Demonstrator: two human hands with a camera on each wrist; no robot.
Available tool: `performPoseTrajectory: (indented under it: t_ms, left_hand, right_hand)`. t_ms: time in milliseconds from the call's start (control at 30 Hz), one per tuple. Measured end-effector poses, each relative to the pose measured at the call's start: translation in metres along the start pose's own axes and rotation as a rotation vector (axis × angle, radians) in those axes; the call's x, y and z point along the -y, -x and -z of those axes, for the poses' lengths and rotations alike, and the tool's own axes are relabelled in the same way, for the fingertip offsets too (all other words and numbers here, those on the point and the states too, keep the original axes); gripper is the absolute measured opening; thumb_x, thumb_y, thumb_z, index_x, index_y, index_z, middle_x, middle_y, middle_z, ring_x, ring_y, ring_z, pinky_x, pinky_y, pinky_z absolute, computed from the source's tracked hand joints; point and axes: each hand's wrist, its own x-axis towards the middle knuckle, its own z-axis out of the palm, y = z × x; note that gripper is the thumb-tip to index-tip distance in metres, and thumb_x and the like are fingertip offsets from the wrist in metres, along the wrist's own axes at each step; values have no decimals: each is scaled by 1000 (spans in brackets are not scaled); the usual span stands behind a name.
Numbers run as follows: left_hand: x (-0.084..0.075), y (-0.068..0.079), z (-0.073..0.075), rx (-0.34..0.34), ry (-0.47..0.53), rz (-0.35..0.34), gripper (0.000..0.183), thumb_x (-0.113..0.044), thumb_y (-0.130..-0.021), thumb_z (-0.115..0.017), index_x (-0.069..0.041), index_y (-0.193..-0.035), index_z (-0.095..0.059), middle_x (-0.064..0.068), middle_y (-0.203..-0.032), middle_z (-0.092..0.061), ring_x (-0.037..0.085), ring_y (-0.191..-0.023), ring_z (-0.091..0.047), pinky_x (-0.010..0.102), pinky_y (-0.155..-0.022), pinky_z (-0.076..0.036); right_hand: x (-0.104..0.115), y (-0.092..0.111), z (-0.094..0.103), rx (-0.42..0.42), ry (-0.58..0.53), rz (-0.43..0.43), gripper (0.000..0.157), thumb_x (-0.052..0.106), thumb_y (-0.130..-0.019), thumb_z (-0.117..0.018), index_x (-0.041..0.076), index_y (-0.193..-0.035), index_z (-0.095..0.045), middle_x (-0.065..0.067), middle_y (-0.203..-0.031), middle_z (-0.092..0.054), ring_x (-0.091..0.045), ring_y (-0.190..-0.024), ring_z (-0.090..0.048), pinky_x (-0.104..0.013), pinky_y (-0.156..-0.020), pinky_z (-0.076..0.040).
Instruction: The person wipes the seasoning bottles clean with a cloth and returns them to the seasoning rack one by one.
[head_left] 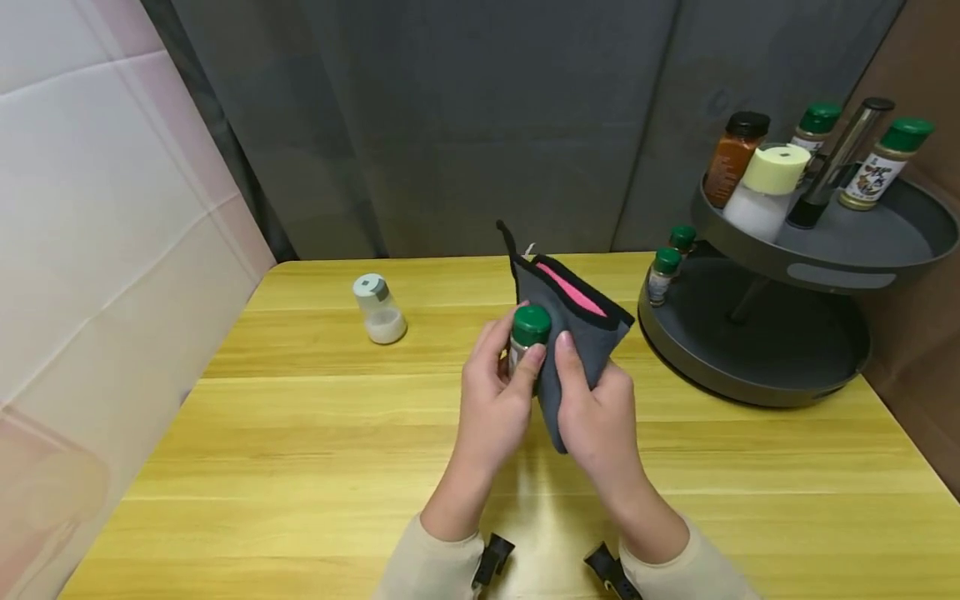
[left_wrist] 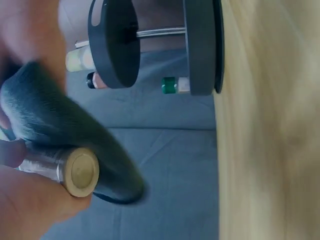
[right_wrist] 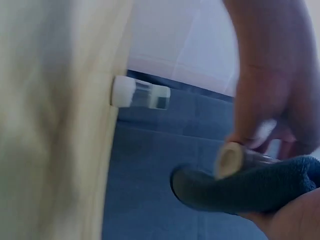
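My left hand point(head_left: 495, 408) holds a small spice jar point(head_left: 531, 325) with a green cap, upright, fingers and thumb round its sides. In the left wrist view the jar's tan base point(left_wrist: 81, 172) shows. Beside it, my right hand point(head_left: 600, 417) grips a folded grey cloth point(head_left: 596, 346) with black edging, a pink inner side and a hanging loop. Its thumb lies on the front of the cloth, which touches the jar's side. Both are held above the table, as the right wrist view shows with the jar's base point(right_wrist: 231, 159) next to the cloth point(right_wrist: 250, 187).
A glass shaker point(head_left: 381, 310) with white contents stands at the left on the wooden table point(head_left: 315, 467). To the right is a two-tier dark grey turntable rack point(head_left: 757, 333). Several seasoning bottles stand on its tiers, including a yellow-lidded jar point(head_left: 765, 192). A grey curtain point(head_left: 450, 125) hangs behind.
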Motion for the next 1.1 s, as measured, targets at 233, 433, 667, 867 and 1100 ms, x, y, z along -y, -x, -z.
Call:
performPoseTrajectory:
  t_ms: [233, 433, 667, 867, 1100]
  left_hand:
    - [1, -2, 3, -1, -33, -26, 43, -12, -106, -65, -10, -148, -62, 13, -128, -66, 17, -97, -55, 21, -78, -46]
    - [5, 1, 1, 29, -27, -7, 42, -12, -106, -63, -7, -148, -62, 16, -121, -65, 16, -89, -51, 21, -69, -44]
    - [0, 0, 3, 1, 10, -8, 45, -15, -108, -60, -9, -153, -57, 15, -134, -64, 20, -107, -56, 23, -83, -50]
    - [2, 1, 5, -8, -13, -54, 44, -13, -109, -59, -6, -152, -58, 16, -134, -65, 19, -107, -57, 23, -85, -50]
    - [4, 4, 0, 30, -89, -95, 43, -15, -109, -59, -5, -151, -58, 16, -128, -66, 18, -96, -55, 24, -78, -50]
  right_hand:
    - [-3, -2, -1, 73, 36, -128, 45, 42, -113, -51, 5, -123, -73, -16, -108, -76, -17, -84, -69, -26, -75, -56]
    - [11, -3, 7, -11, -67, -5, 42, 39, -113, -51, 4, -126, -71, -18, -109, -73, -16, -84, -71, -23, -75, -59]
    - [-1, 1, -3, 30, 3, -9, 38, 34, -112, -53, 3, -126, -71, -17, -102, -74, -18, -79, -67, -24, -71, -55]
    - [-1, -3, 0, 118, 71, -141, 42, 39, -112, -52, 5, -120, -74, -16, -103, -74, -21, -82, -67, -29, -73, -56]
    - [13, -1, 8, 6, -75, -22, 40, 37, -112, -52, 4, -127, -69, -17, -110, -71, -17, -86, -71, -23, -76, -59]
